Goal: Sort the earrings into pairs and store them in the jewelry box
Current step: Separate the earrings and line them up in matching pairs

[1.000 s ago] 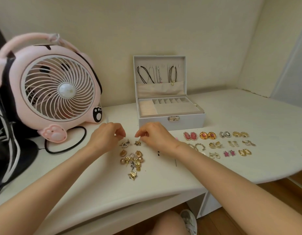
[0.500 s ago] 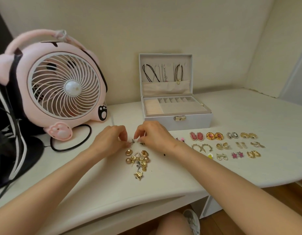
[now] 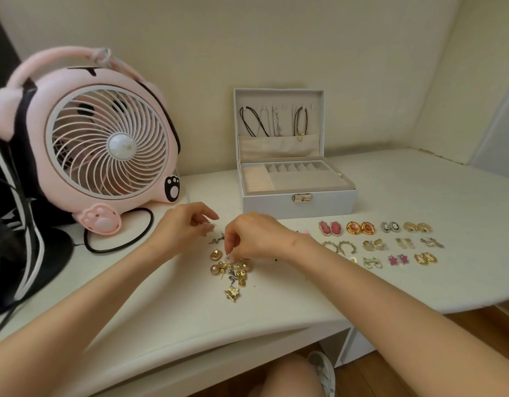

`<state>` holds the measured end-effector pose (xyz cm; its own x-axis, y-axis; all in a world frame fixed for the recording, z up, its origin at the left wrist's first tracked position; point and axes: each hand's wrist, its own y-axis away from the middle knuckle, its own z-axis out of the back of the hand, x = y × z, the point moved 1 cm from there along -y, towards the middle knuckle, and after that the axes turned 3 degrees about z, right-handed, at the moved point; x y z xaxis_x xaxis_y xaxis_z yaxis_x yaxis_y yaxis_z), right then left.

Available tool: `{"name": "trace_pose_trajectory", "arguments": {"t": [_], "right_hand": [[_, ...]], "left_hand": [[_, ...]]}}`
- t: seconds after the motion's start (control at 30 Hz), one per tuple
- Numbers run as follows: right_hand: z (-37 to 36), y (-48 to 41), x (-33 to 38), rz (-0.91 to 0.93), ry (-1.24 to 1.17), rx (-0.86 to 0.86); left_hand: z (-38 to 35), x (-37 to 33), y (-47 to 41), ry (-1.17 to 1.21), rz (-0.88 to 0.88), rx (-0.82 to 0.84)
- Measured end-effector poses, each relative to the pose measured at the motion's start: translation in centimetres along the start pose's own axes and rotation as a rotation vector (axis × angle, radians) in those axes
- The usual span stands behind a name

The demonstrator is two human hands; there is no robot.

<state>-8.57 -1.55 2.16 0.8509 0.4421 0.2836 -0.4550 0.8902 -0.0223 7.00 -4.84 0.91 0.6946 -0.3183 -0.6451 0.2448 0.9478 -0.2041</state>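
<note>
here the left hand (image 3: 184,229) curls its grip round a small silver earring (image 3: 210,224), while the right hand (image 3: 257,236) pinches a pale piece (image 3: 227,257) atop the unsorted pile (image 3: 232,272) on the counter (image 3: 419,196). a wavy snake earring (image 3: 216,240) lies between them. sorted pairs (image 3: 390,243) lie in rows beyond the right wrist, which hides a few. the open jewelry box (image 3: 299,206) stands behind, a pink fan (image 3: 104,144) to the left.
</note>
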Motion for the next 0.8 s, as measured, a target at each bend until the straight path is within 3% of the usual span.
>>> {"name": "trace_pose_trajectory", "arguments": {"t": [0.17,0.3,0.5,0.8], "right_hand": [[0.0,0.0,0.3,0.009,-0.103,-0.028],[1.5,0.7,-0.7,-0.041,-0.359,-0.128],[3.1,2.8,-3.3,-0.097,-0.679,-0.113],[3.4,5.8,-5.3,-0.154,-0.649,-0.163]], "left_hand": [[0.1,-0.4,0.2,0.038,-0.007,0.035],[0.4,-0.9,0.5,0.125,-0.018,0.072],[-0.2,-2.6,1.1,0.249,-0.040,0.154],[-2.3,-5.3,1.9,0.299,-0.080,0.163]]}}
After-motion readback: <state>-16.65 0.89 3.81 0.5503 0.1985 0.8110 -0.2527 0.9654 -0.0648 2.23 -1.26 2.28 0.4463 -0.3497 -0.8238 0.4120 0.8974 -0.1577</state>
